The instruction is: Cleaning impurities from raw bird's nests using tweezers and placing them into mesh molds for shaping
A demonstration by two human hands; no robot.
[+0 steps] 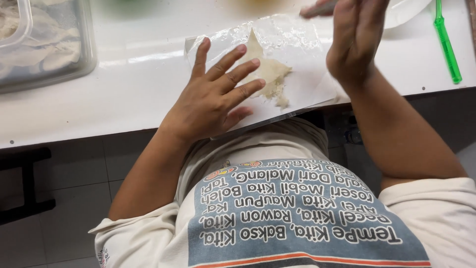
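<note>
package: clear plastic tub (47, 42) | top-left on white worktop (124, 94) | rectangular (pale contents, blurred) | labels, screens: none

White countertop (124, 89) runs across frame. Clear plastic container (74, 64) at far left edge, pale folded dough pieces (49, 47) inside, second clear tub (17, 22) nested in its corner. Green plastic handle tool (447, 44) lies at far right on counter. White plate edge (409, 12) at top right. Grey tiled floor (64, 208) below, dark stool frame (27, 183) at left.
</note>
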